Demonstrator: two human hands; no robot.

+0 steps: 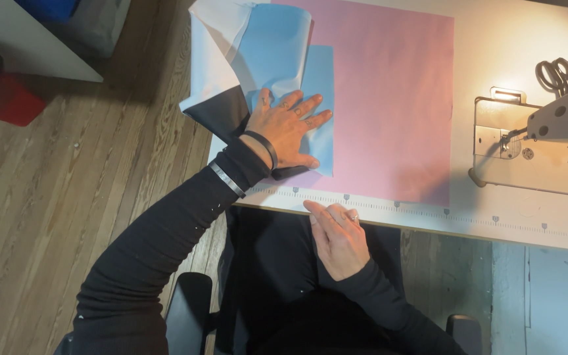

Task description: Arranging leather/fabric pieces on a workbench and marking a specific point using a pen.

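Note:
My left hand (288, 127) lies flat, fingers spread, on a light blue piece of fabric (319, 79) at the table's left end. The blue fabric rests on a large pink sheet (392, 98), and folded white, blue and dark layers (218, 59) hang over the left edge of the table. My right hand (338, 238) rests at the table's near edge, fingers together, touching the edge by the printed ruler strip (428, 209). It holds nothing.
A sewing machine (560, 118) with a lit lamp stands at the right on the white table (527, 39), with scissors (553, 73) behind it. Wooden floor (67, 184) lies to the left, with a red object (4, 98) and a white board. A dark chair is below me.

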